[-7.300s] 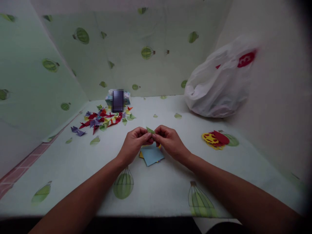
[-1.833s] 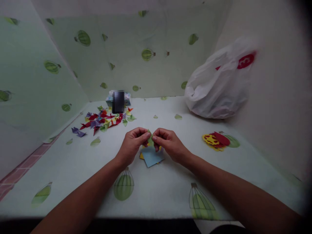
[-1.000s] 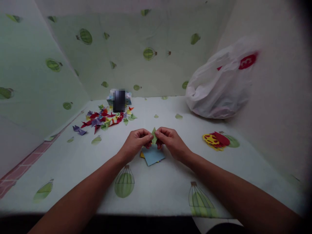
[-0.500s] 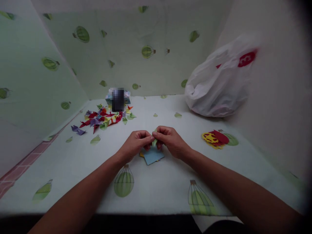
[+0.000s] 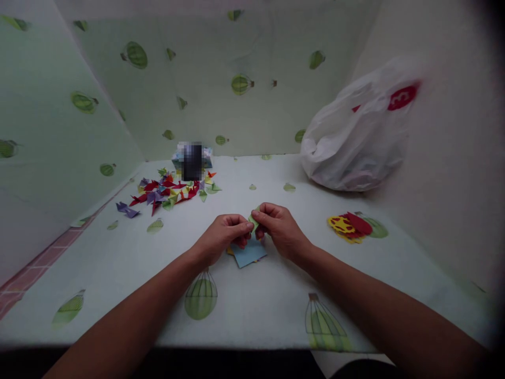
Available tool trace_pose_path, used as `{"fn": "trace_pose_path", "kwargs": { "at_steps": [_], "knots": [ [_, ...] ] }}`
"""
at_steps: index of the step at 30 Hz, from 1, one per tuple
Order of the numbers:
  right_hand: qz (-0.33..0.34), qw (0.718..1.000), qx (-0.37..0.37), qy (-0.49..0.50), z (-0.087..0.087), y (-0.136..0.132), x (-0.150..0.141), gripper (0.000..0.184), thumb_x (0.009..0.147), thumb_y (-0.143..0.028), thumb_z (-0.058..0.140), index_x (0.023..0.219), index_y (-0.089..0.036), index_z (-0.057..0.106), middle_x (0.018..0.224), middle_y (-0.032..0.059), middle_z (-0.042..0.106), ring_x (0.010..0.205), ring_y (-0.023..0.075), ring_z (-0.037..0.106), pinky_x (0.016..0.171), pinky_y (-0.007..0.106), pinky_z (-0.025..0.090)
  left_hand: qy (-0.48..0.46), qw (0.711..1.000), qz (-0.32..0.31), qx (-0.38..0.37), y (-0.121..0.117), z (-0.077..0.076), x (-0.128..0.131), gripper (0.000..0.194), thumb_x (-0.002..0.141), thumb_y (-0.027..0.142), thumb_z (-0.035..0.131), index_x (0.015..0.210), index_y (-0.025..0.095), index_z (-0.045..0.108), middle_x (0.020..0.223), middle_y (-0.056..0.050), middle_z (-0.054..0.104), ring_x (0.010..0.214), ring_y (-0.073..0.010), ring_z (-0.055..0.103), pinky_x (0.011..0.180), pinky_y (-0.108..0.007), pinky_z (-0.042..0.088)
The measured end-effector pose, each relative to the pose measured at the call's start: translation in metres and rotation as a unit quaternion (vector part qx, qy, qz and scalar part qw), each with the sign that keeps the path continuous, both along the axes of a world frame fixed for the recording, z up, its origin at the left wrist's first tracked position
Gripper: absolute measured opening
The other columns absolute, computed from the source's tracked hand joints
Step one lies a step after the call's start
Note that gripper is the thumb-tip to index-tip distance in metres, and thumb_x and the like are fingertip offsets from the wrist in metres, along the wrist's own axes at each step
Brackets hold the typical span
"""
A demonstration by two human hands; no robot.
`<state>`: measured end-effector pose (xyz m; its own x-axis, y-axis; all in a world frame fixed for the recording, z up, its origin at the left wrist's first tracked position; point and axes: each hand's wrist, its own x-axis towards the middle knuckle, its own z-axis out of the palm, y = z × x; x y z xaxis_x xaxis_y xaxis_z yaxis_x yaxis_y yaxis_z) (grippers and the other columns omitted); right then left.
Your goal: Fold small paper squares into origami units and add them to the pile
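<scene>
A small piece of folded light-green paper is pinched between my two hands, mostly covered by the fingers. My left hand grips its left side between thumb and fingertips. On the upper right side, my right hand holds it with thumb and bent fingers. Right beneath the hands lies a light-blue square sheet, with yellow and purple paper edges poking out from under it.
Folded paper cranes in several colours lie heaped at the left back, before a tissue box and a blurred dark object. Red and yellow cut-outs lie to the right. A white plastic bag stands behind them.
The green paper has turned and shifted slightly up and right between my fingers. My left hand has dropped a little, and the fingertips are slightly farther apart.
</scene>
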<state>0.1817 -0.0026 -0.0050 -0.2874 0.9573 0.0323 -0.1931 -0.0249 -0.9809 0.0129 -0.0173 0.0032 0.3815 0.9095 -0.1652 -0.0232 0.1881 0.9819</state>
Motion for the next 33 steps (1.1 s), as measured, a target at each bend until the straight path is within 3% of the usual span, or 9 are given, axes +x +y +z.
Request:
{"fn": "trace_pose_path", "kwargs": {
  "at_steps": [9,17,23,27,33],
  "knots": [
    [-0.016,1.000,-0.003,0.018,-0.001,-0.001,-0.002,0.038,0.076,-0.041,0.076,0.062,-0.019,0.048,0.051,-0.0061,0.050,0.045,0.0088,0.050,0.047,0.023,0.035,0.010,1.000,0.006,0.021,-0.001,0.001,0.002,0.033,0.077,0.043,0.073,0.067,0.016,0.056,0.063,0.003,0.055,0.054,-0.0082,0.045,0.056,-0.024,0.032],
    [-0.118,0.992,0.042,0.034,0.001,0.009,0.003,0.033,0.078,-0.038,0.073,0.065,-0.020,0.049,0.053,-0.0063,0.050,0.045,0.0079,0.049,0.049,0.024,0.037,0.029,1.000,0.002,0.008,-0.007,0.007,0.005,0.031,0.075,0.042,0.074,0.070,0.016,0.058,0.061,0.003,0.053,0.054,-0.0083,0.045,0.055,-0.023,0.034],
    [-0.076,0.993,0.091,-0.021,0.001,-0.001,-0.001,0.033,0.082,-0.041,0.070,0.065,-0.020,0.050,0.055,-0.0045,0.053,0.050,0.0098,0.050,0.050,0.025,0.039,0.014,1.000,0.014,0.018,-0.003,0.002,0.005,0.038,0.082,0.053,0.066,0.074,0.015,0.061,0.069,0.000,0.057,0.057,-0.0102,0.051,0.056,-0.025,0.040],
    [-0.068,0.993,0.094,-0.018,0.001,-0.005,-0.003,0.033,0.083,-0.039,0.068,0.065,-0.020,0.050,0.055,-0.0047,0.053,0.050,0.0097,0.050,0.050,0.025,0.039,0.043,0.998,0.014,0.052,-0.005,0.003,0.006,0.034,0.079,0.047,0.070,0.070,0.015,0.062,0.062,0.001,0.055,0.055,-0.0096,0.046,0.055,-0.024,0.036],
    [-0.069,0.994,0.087,-0.011,-0.002,-0.001,-0.001,0.027,0.084,-0.037,0.068,0.068,-0.018,0.054,0.059,-0.0033,0.058,0.051,0.0097,0.053,0.053,0.025,0.042,0.080,0.987,0.071,0.122,-0.005,0.009,0.005,0.029,0.081,0.040,0.067,0.068,0.016,0.059,0.061,0.002,0.052,0.056,-0.0101,0.045,0.055,-0.024,0.037]
  ]
}}
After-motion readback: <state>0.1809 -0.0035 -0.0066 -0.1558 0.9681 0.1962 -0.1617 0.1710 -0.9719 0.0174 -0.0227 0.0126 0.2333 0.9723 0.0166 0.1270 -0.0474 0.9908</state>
